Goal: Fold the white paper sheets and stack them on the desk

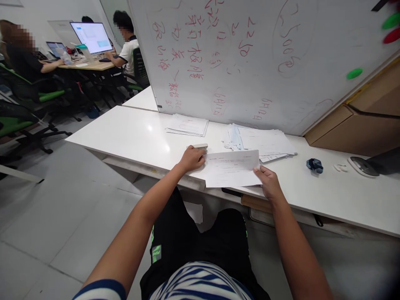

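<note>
A white printed sheet of paper [231,168] lies at the near edge of the white table [131,133]. My left hand [191,159] is closed on the sheet's left edge, just below a small pale stapler-like object [197,146]. My right hand [268,183] pinches the sheet's lower right corner, fingers closed on it. Behind the sheet sits a loose pile of papers [262,141], and a neater stack of sheets [187,125] lies further left.
A whiteboard [250,54] with red writing stands along the table's back. A small dark blue object [314,165], a white clip-like item [340,168] and a monitor base [362,166] lie to the right. Two people sit at a desk with screens [90,37] at far left.
</note>
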`<state>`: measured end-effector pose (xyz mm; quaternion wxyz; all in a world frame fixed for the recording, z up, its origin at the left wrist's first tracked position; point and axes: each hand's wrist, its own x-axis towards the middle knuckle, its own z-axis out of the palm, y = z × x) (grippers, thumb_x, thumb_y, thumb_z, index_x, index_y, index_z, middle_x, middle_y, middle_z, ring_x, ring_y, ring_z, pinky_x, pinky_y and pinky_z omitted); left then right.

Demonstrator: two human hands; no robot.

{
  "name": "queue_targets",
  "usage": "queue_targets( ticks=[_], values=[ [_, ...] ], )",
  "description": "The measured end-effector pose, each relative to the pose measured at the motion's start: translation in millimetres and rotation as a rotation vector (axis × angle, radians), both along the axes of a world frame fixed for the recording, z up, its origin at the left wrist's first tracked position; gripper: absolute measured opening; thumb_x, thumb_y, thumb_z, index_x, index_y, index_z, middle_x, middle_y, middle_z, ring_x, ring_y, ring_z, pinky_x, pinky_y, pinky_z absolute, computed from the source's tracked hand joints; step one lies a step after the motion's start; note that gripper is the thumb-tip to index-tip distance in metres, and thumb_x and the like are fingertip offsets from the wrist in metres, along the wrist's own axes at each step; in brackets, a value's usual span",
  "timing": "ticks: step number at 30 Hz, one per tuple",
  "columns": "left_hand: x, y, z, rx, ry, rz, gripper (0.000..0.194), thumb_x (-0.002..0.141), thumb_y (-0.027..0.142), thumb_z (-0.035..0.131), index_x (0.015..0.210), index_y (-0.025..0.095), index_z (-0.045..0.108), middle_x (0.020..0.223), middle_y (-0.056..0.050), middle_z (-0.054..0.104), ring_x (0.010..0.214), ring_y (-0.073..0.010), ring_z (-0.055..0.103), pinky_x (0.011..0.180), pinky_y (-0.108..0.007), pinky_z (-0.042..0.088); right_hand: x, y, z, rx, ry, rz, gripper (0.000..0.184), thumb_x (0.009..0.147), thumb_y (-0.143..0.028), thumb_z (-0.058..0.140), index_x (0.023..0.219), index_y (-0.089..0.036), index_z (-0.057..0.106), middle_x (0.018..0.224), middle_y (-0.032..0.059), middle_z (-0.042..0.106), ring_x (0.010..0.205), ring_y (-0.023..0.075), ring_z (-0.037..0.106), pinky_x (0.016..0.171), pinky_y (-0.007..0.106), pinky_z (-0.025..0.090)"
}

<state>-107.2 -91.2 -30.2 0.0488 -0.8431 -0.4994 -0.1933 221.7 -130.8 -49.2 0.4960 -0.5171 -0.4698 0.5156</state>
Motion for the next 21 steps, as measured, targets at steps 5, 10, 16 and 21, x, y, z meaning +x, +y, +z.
queue_targets(
  ticks=[5, 10, 16, 21],
  values=[
    [0.3, -1.5, 4.5, -0.023, -0.009, -0.020, 0.024, 0.080, 0.022, 0.046, 0.097, 0.018, 0.062, 0.073, -0.004, 0.068, 0.070, -0.0205, 0.061, 0.080, -0.037, 0.034, 1.2, 1.6, -2.4, 0.006, -0.006, 0.008, 0.035, 0.073, -0.044, 0.073, 0.097, -0.019, 0.070, 0.080, 0.0012, 0.073, 0.074, 0.0209, 0.067, 0.071, 0.034, 0.053],
    [0.7, -3.9, 9.6, -0.023, 0.025, -0.046, 0.022, 0.080, 0.022, 0.046, 0.096, 0.020, 0.061, 0.092, -0.006, 0.068, 0.084, -0.0223, 0.061, 0.077, -0.037, 0.033, 1.6, 3.6, -3.6, 0.025, 0.015, 0.017, 0.031, 0.072, -0.043, 0.073, 0.091, -0.019, 0.070, 0.076, 0.0003, 0.071, 0.068, 0.0183, 0.064, 0.067, 0.032, 0.052],
    [-0.5, -3.0, 6.5, -0.008, -0.007, -0.079, 0.027, 0.080, 0.019, 0.047, 0.102, 0.020, 0.062, 0.093, -0.006, 0.070, 0.087, -0.0210, 0.062, 0.077, -0.037, 0.031, 3.0, 5.6, -6.6, 0.013, 0.026, -0.001, 0.031, 0.072, -0.042, 0.074, 0.091, -0.018, 0.070, 0.075, 0.0008, 0.071, 0.068, 0.0183, 0.064, 0.063, 0.030, 0.050],
    [-3.2, -1.7, 2.7, -0.006, -0.057, -0.087, 0.027, 0.080, 0.019, 0.048, 0.102, 0.020, 0.063, 0.093, -0.004, 0.072, 0.084, -0.0187, 0.063, 0.079, -0.035, 0.033, 3.0, 5.7, -7.4, 0.013, 0.002, -0.004, 0.035, 0.071, -0.044, 0.074, 0.093, -0.017, 0.070, 0.076, 0.0017, 0.071, 0.067, 0.0188, 0.064, 0.062, 0.030, 0.049]
  ],
)
